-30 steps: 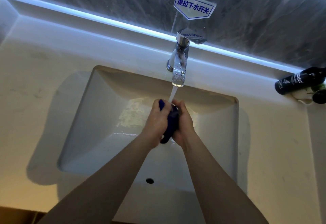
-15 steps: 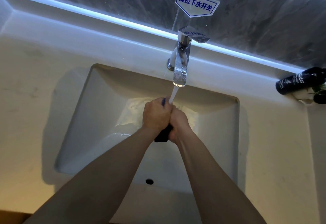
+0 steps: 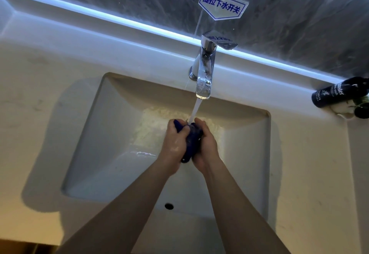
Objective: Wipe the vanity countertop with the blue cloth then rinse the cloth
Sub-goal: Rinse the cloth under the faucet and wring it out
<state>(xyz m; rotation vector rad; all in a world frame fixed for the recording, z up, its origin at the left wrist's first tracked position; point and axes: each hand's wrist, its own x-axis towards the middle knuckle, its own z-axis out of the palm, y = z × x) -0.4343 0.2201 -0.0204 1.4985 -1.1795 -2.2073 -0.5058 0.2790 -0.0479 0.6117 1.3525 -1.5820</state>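
tag (image 3: 223, 3): 提拉下水开关, blue on white | black bottle (image 3: 337, 93): white lettering, only partly readable

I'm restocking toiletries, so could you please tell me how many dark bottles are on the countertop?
2: a labelled bottle at the countertop's far right, and a second dark bottle just nearer, cut by the frame edge. More may sit out of view.

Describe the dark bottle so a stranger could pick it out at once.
Start at the white sink and follow the countertop right, past the faucet. Near the back ledge sits the dark bottle. White lettering along its body sets it apart from the plain dark item beside it.
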